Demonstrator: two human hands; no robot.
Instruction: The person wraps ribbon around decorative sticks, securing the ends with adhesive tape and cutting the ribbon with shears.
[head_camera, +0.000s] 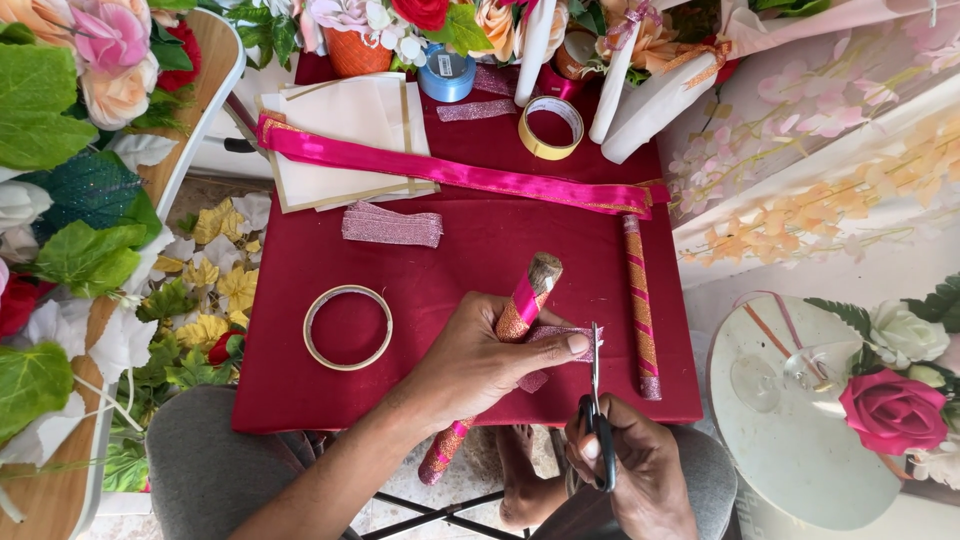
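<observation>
My left hand (480, 355) grips a wooden stick (520, 310) wrapped in glittery orange and pink ribbon, tilted up to the right, and pinches a strip of glittery pink ribbon (560, 338) with the thumb. My right hand (630, 470) holds black-handled scissors (597, 400), blades pointing up at that strip's right end. Both hands hover over the front of a dark red cloth (470, 250) on a small table.
A finished wrapped stick (638, 300) lies at the right, a tape ring (348, 327) at the left. A long pink satin ribbon (450, 170), folded glitter ribbon (392, 225), cards (340, 140), tape rolls and white candles lie further back. Artificial flowers surround the table; a round white tray (790, 440) stands right.
</observation>
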